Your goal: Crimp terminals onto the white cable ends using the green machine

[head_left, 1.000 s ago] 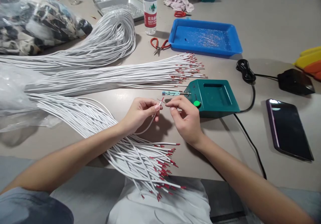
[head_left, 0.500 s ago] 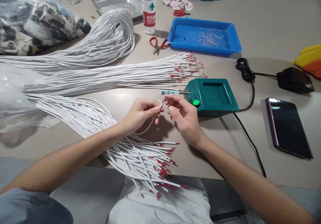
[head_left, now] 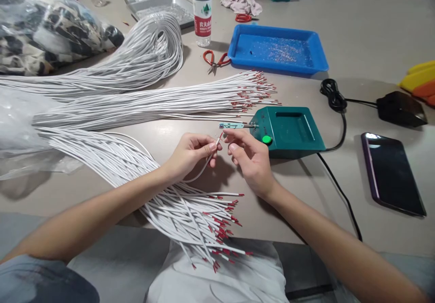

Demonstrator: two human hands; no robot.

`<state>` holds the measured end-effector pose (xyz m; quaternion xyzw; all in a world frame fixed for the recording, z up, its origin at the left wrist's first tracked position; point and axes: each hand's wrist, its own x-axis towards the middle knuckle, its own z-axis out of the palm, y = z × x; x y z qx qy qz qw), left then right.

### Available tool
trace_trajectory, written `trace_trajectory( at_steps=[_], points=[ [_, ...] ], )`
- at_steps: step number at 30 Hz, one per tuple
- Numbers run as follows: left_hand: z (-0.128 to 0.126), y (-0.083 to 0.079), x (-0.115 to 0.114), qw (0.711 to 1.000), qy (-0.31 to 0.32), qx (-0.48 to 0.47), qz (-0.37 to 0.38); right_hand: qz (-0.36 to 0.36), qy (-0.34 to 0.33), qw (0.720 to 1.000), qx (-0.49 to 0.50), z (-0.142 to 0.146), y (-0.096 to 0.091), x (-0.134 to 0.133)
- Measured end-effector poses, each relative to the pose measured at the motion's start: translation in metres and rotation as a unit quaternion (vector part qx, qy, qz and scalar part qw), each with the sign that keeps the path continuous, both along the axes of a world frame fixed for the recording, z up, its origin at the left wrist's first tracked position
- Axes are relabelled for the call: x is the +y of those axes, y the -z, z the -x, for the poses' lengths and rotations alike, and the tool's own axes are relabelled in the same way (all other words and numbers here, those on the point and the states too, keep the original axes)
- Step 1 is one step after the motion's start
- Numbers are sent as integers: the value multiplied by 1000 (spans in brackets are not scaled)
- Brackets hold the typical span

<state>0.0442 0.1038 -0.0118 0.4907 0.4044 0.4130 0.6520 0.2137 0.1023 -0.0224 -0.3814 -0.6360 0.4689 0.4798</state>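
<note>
My left hand point(head_left: 197, 152) pinches a white cable point(head_left: 204, 166) near its end, between thumb and fingers. A red inner wire point(head_left: 220, 136) sticks up from that end, with a pale strand beside it. My right hand point(head_left: 249, 156) is just right of the wire, index fingertip close to or touching its tip, thumb apart from the index finger. Behind the hands, a green box point(head_left: 292, 131) with a green button carries a light-blue clip-like head point(head_left: 231, 125) on its left side. Under my left forearm lies a bundle of white cables point(head_left: 190, 212) with red ends.
Another cable bundle point(head_left: 163, 99) and a looped one point(head_left: 152, 45) lie behind. Red-handled snips point(head_left: 214, 62), a blue tray point(head_left: 278, 67) with scraps and a water bottle point(head_left: 203, 17) stand further back. To the right are a phone point(head_left: 392, 174) and a black adapter point(head_left: 401, 108).
The red wire end has straightened slightly between my fingertips. Both hands stay almost in place, and the whole view has shifted very slightly.
</note>
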Motion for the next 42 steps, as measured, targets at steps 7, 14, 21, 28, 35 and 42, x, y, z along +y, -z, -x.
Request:
trace_trajectory(
  at_steps=[7,14,21,28,35,42],
  points=[
    [1,0,1,999,-13,29,-13,-3,1,1000,11,0,-3,-1],
    [-1,0,1,999,-29,44,-9,-3,27,1000,4,0,1,1],
    [-1,-1,1,998,-13,53,-36,74,33,996,25,3,1,5],
    [-2,-4,0,997,-3,76,-30,82,36,996,14,5,-4,5],
    [1,4,2,998,-44,38,-10,111,26,993,44,3,0,4],
    [0,-1,1,999,20,28,-34,60,13,998,9,4,0,2]
  ],
)
